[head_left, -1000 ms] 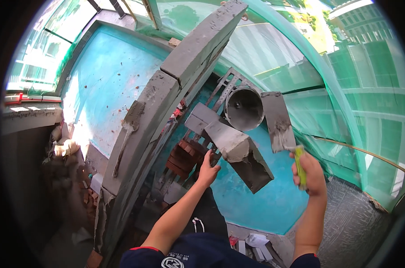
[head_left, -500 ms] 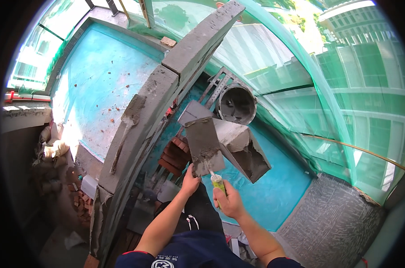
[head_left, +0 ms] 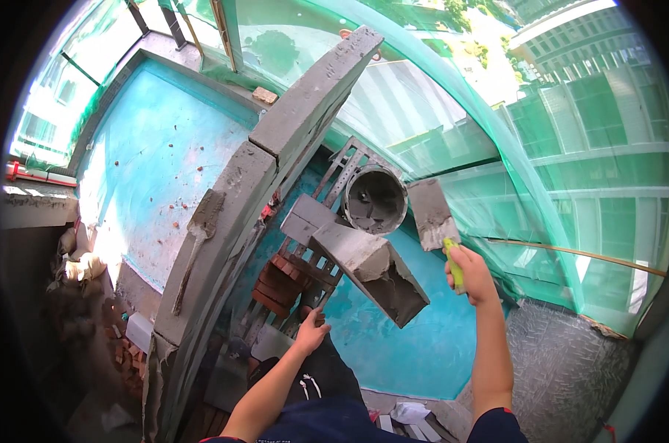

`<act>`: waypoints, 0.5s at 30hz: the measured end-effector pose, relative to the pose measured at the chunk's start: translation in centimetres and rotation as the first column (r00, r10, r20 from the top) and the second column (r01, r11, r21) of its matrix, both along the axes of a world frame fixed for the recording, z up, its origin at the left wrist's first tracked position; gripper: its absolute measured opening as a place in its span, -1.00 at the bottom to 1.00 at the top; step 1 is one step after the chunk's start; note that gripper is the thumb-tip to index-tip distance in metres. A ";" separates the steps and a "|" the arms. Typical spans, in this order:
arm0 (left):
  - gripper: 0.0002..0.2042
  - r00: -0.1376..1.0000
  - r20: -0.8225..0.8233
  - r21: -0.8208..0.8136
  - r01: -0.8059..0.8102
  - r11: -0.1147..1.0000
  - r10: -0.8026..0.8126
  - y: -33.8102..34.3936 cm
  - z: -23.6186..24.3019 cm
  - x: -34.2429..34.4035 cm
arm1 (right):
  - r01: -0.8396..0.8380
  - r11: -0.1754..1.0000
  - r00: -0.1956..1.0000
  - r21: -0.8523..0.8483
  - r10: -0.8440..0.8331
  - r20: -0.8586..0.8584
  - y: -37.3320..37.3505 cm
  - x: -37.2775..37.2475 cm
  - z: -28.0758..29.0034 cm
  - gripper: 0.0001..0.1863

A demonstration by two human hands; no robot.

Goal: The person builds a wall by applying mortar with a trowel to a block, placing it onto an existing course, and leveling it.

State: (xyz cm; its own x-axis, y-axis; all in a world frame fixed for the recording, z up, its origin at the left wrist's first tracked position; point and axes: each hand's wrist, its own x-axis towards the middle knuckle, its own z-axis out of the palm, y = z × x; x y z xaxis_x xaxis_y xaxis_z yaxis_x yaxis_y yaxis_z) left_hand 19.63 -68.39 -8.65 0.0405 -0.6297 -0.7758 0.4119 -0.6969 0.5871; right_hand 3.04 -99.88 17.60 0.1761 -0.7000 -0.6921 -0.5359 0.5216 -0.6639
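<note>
My right hand (head_left: 473, 275) is closed round the yellow-green handle of a rectangular trowel (head_left: 432, 214), raised to the right of the bucket; grey mortar coats its blade. My left hand (head_left: 312, 332) is closed on a thin flat plate (head_left: 327, 292), seen nearly edge-on, so its kind is unclear. Between my hands stands a grey box-shaped piece (head_left: 367, 269), its near end open and smeared with mortar. Behind it, a round bucket (head_left: 376, 199) has mortar on its inner wall. Red bricks (head_left: 279, 284) are stacked beyond my left hand.
A partly built wall with a mortar-grey top (head_left: 231, 199) curves along my left; a mortar-caked tool (head_left: 194, 247) lies on it. Metal slatted staging (head_left: 342, 166) supports the bucket. Green netting (head_left: 541, 192) hangs at right, above a blue-coated floor (head_left: 423, 347). Broken bricks (head_left: 128, 347) lie at far left.
My right hand has swung the trowel away from my left hand, to the right and past the box-shaped piece. The plate in my left hand has tilted to nearly edge-on.
</note>
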 end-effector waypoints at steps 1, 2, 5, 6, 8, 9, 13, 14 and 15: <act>-0.34 1.000 -0.016 -0.019 -0.012 1.000 0.012 -0.3 0.3 -0.3 | 0.019 0.998 0.999 0.057 -0.017 -0.041 -1.8 -0.1 -2.3 -0.66; -0.33 0.999 -0.032 -0.037 -0.024 0.999 0.022 -0.6 0.5 -0.6 | 0.041 0.993 0.996 0.115 -0.032 -0.082 -3.6 -0.3 -4.7 -0.68; -0.37 0.998 -0.029 -0.076 -0.052 0.996 0.050 -1.9 1.5 -1.2 | 0.220 0.937 0.970 0.272 -0.240 0.042 -7.6 -1.7 -11.9 -0.60; -0.39 0.996 -0.028 -0.087 -0.084 0.993 0.082 -2.3 1.8 -1.3 | 0.284 0.900 0.936 0.331 -0.335 0.107 -8.2 -1.9 -13.6 -0.57; -0.43 0.984 0.021 -0.118 -0.173 0.978 0.177 -3.6 1.5 -1.4 | 0.383 0.874 0.905 0.298 -0.420 0.069 -7.9 -2.8 -16.6 -0.48; -0.46 0.964 0.060 -0.162 -0.245 0.956 0.257 -4.4 1.3 -1.3 | 0.398 0.872 0.899 0.284 -0.432 0.066 -7.0 -3.8 -18.6 -0.47; -0.57 0.862 0.379 -0.312 -0.223 0.924 0.336 -10.9 4.7 1.9 | 0.437 0.849 0.897 0.297 -0.434 -0.079 0.5 -7.6 -26.2 -0.40; -0.59 0.834 0.397 -0.363 -0.240 0.900 0.383 -11.9 4.2 2.5 | 0.423 0.849 0.906 0.318 -0.392 -0.160 2.7 -7.3 -26.9 -0.34; -0.61 0.839 0.361 -0.425 -0.241 0.873 0.407 -13.5 4.2 3.2 | 0.422 0.844 0.905 0.331 -0.370 -0.210 5.0 -6.9 -27.6 -0.34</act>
State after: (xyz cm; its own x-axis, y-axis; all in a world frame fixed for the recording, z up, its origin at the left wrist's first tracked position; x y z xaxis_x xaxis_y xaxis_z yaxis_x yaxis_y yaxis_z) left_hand 22.81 -81.88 -4.41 0.5641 -0.7421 -0.3620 0.2271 -0.2821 0.9321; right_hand -3.88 -94.85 -10.05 -0.1740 -0.3874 -0.9054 -0.3018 0.8961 -0.3254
